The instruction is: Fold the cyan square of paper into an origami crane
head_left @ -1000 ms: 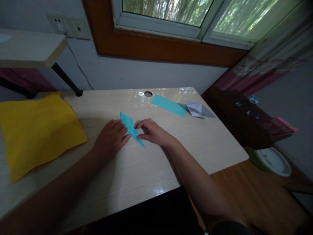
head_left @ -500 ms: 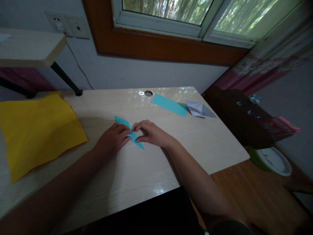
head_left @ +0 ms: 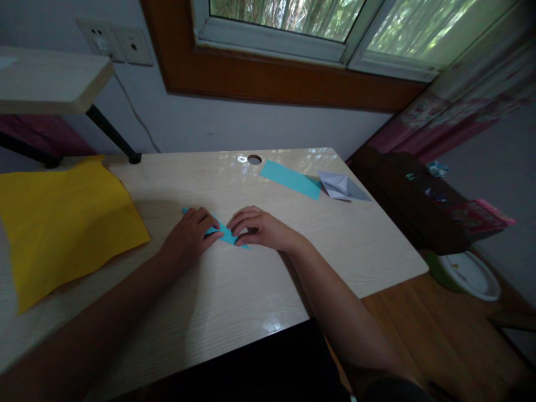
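A narrow folded piece of blue paper point(head_left: 226, 235) lies aslant on the table between my hands. My left hand point(head_left: 191, 230) is closed over its left part, thumb and fingertips pinching it, and only a small tip sticks out beyond the knuckles. At the right part, my right hand point(head_left: 258, 226) grips the paper between thumb and curled fingers, with a short point showing past the thumb. My fingers cover much of the folds.
A flat blue paper strip point(head_left: 291, 180) and a folded white paper boat point(head_left: 343, 186) lie at the back right. A large yellow sheet point(head_left: 71, 229) covers the left side. A raised shelf point(head_left: 54, 81) stands at the back left. The table's right edge drops to a wooden floor point(head_left: 419, 324).
The folded blue paper has turned to lie flatter across the table and looks narrower. My left hand has shifted slightly left; my right hand has stayed almost in place, now pinching the paper.
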